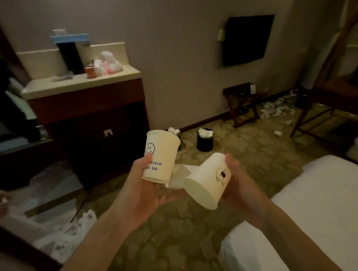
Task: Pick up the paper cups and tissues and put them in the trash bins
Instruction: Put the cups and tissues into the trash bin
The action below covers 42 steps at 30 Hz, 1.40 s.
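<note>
Room contents, recorded in dim light.

- Carpet (244, 164): patterned in olive and tan, laid across the whole floor.
- Wall (177, 54): plain and pale, finished with a dark skirting at its foot.
- Bed (323, 211): white bedding, placed along the carpet's right edge.
- Cabinet (89, 120): dark wood, set against the wall at the left and topped by a pale counter. A white plastic bag (107, 65) is stood near the counter's right rear corner.
- Television (247, 39): black, screen dark, mounted on the wall.
- Luggage rack (244, 103): dark wood, placed at the wall's foot below the television.
- Floor bags (73, 235): crumpled pale plastic, left on the carpet's near left edge.
- Trash bin (204, 143): black, round, stood on the carpet near the skirting and filled to the rim with white tissues.
- Second bin (179, 140): the same kind, just beside the cabinet's right corner, partly hidden by a cup.
- Left hand (150, 187): thumb pressed on the front of the smiley cup (161, 157), which is held upright above the carpet. The fingers are curled beneath it.
- Right hand (239, 184): wrapped round the tilted cup (207, 183), thumb over its far end. The other fingers are hidden.
- Held tissue (180, 176): white, caught between the two cups.
- Scattered tissues (274, 108): strewn on the carpet along the far skirting.
</note>
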### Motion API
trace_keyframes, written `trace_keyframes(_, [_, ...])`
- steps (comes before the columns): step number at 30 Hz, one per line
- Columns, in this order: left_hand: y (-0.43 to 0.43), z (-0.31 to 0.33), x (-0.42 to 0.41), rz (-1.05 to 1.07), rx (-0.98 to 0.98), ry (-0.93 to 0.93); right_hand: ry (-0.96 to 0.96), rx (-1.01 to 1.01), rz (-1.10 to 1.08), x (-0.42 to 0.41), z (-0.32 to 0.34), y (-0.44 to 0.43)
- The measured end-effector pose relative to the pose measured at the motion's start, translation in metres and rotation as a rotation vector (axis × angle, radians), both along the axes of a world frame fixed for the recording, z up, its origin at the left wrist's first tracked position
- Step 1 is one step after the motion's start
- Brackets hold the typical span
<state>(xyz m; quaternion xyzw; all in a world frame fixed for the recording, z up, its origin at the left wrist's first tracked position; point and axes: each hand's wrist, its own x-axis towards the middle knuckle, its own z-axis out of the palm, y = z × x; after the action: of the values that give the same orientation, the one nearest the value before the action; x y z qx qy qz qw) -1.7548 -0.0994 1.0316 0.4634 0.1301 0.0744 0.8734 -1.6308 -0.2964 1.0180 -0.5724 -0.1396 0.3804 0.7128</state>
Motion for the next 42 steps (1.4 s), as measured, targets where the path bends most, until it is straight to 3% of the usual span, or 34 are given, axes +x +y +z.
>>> trace_keyframes(10, [0.099, -0.033, 0.135, -0.062, 0.054, 0.069, 0.232, 0.121, -0.275, 0.117, -0.034, 0.085])
trace_keyframes(18, [0.185, -0.048, 0.247, 0.057, 0.289, 0.139, 0.398, 0.074, -0.192, 0.255, -0.072, 0.194])
trace_keyframes(22, [0.219, -0.062, 0.301, 0.046, 0.349, 0.156, 0.563, 0.221, -0.184, 0.318, -0.081, 0.235])
trace_keyframes(28, [0.275, -0.099, 0.433, -0.104, 0.454, 0.186, 0.822, 0.268, -0.358, 0.441, -0.108, 0.276])
trace_keyframes(38, [0.34, -0.145, 0.692, -0.32, 0.306, 0.256, 0.894, 0.137, -0.645, 0.65, -0.12, 0.322])
trace_keyframes(42, [0.349, -0.149, 0.793, -0.345, 0.339, 0.302, 0.883, 0.108, -0.7, 0.721, -0.13, 0.322])
